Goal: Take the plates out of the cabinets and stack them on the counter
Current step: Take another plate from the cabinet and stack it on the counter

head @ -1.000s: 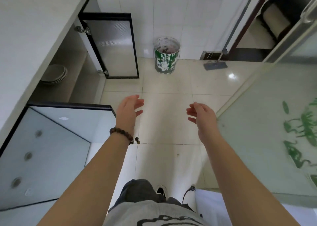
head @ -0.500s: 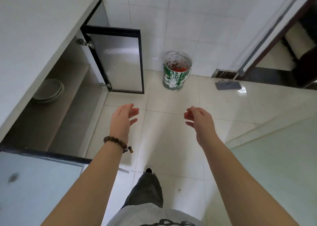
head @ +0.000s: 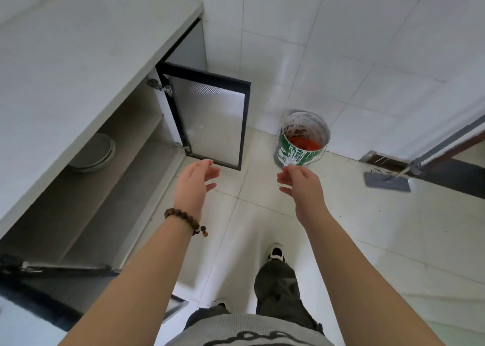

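Here, one stack of plates point(head: 91, 152) sits on the shelf point(head: 47, 209) inside the open cabinet point(head: 118, 214), beneath the grey surface point(head: 78, 57). Several pale rims show, but their exact number cannot be told. Two cabinet doors stand open: a far door point(head: 210, 120) with a black frame and frosted panel, and a near door point(head: 60, 269) that is blurred at the lower left. The left hand point(head: 195, 185) and the right hand point(head: 301, 185) are both out over the tiled floor point(head: 262, 227), apart from each other, fingers loosely spread and holding nothing. One beaded bracelet point(head: 183, 218) circles the left wrist. Beyond the right hand stands one paint bucket point(head: 301, 141), red inside, its green label carrying white writing too smeared to read. One flat mop point(head: 385, 181) lies by the wall. Two shoes show below, and dark lettering on the grey shirt point(head: 249, 330) is cut off and unreadable.
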Tool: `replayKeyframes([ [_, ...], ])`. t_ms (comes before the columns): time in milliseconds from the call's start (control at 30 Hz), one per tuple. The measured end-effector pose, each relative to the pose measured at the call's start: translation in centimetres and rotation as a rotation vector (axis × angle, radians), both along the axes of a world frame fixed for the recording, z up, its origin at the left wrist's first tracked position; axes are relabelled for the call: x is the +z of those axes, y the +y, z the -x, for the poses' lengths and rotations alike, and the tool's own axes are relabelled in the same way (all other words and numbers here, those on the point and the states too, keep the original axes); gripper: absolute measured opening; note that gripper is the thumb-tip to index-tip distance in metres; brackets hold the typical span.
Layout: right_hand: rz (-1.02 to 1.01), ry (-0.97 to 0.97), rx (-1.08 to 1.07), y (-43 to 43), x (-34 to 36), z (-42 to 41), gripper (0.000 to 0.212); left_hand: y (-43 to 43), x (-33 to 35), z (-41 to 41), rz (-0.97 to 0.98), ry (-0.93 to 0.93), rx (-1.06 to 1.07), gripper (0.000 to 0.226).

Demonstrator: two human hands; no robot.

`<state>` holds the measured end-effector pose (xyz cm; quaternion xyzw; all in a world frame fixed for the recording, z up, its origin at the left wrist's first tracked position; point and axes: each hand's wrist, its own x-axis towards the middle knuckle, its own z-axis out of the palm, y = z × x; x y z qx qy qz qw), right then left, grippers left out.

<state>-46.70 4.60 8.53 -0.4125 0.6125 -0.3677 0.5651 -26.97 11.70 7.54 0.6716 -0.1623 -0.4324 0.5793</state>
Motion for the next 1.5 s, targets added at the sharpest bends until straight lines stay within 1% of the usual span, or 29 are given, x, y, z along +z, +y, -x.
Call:
replayKeyframes([
  [167, -0.011, -0.001, 0.143, -8.9, -0.3, -2.4, 0.016, -5.5, -0.6, -0.7, -0.033, -0.014, 0.117, 0.022],
  [333, -0.005, 0.031, 0.317, -17.9, 0.4, -4.9, 0.015, -10.7, 0.3, -1.3, -0.001, -0.017, 0.296, 0.023],
  [533, -0.027, 0.04, 0.573, -23.9, 0.1, -9.9, 0.014, -12.6, 0.4, -3.1, 0.014, -0.003, 0.541, 0.024],
  [767, -0.066, 0.038, 0.849, -24.2, -1.8, -18.1, 0.013, -9.8, -1.1, -6.2, -0.03, -0.006, 0.811, 0.025],
  [933, -0.067, 0.018, 0.965, -23.4, -2.5, -23.5, 0.01, -8.4, -2.4, -8.7, -0.02, 0.024, 0.962, 0.025],
  [1167, -0.065, 0.037, 1.059, -23.2, -2.3, -31.8, 0.01, -8.3, -3.4, -14.2, 0.003, 0.053, 1.072, 0.026],
  [1300, -0.06, 0.029, 1.082, -23.1, -1.9, -36.2, 0.011, -8.2, -3.6, -17.3, -0.022, 0.093, 1.114, 0.026],
  [1500, -0.086, 0.053, 1.135, -22.9, -3.0, -39.3, 0.013, -8.5, -4.5, -20.3, -0.046, 0.12, 1.155, 0.026],
])
